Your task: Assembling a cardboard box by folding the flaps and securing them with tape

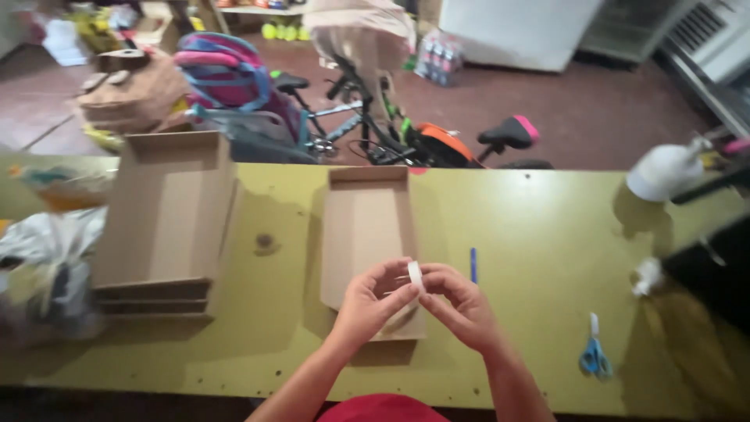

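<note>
Head view: at the bench's [531,227] left edge lies a crinkled plastic bag [43,270]. Just beside it, toward the far edge, sits a stack of open cardboard trays [164,227], the top one empty. Near the middle of the bench lies a single shallow cardboard tray [367,227], its long side running from the far edge toward me. My left hand [371,305] and my right hand [461,305] meet over the near end of that tray, fingertips drawn together, both pinching a small white roll of tape [415,274] between them. Just beyond my right hand lies a blue pen [473,264]. Further right, close to the near edge, rest blue-handled scissors [594,355]. At the far right corner stands a white bottle [664,170], tilted and blurred, with a dark object [711,270] I cannot make out beside it.
</note>
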